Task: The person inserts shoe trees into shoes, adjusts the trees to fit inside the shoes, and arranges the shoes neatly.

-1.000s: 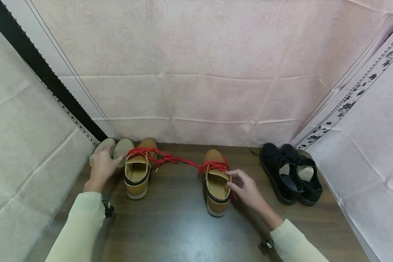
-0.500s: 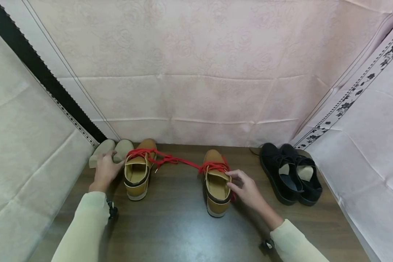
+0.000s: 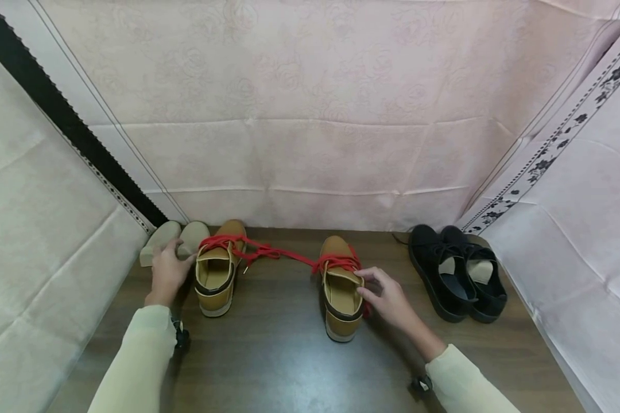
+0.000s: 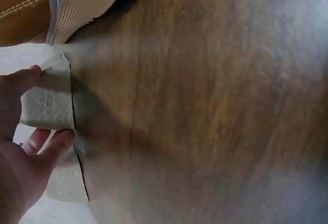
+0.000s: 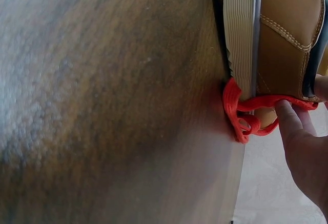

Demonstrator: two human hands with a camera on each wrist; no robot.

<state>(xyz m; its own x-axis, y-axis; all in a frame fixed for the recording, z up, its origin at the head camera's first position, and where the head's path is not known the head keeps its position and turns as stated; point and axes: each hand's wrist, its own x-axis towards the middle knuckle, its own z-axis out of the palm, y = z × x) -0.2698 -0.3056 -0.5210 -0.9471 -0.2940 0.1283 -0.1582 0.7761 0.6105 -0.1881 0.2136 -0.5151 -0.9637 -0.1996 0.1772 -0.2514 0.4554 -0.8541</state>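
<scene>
Two pale cream shoe inserts, rounded at the far end, lie side by side at the back left. My left hand (image 3: 167,274) holds the right-hand insert (image 4: 48,101), thumb on one side and fingers on the other, between the two inserts. The other insert (image 3: 160,238) lies beside it. A tan left shoe (image 3: 216,287) stands just right of that hand. My right hand (image 3: 390,295) pinches the side edge of the tan right shoe (image 3: 341,321), near its laces. Red laces (image 3: 289,252) run between both shoes; a loop (image 5: 236,111) hangs down the right shoe's outer side.
A pair of black lace-up shoes (image 3: 444,287) stands at the right, with pale inserts (image 3: 480,272) inside. Patterned pale cloth (image 3: 310,155) rises behind and at both sides. The floor (image 3: 268,355) is brown wood-look.
My left hand has shifted slightly right and towards me, from over both inserts to the right-hand one. The right hand and the tan shoes have stayed put.
</scene>
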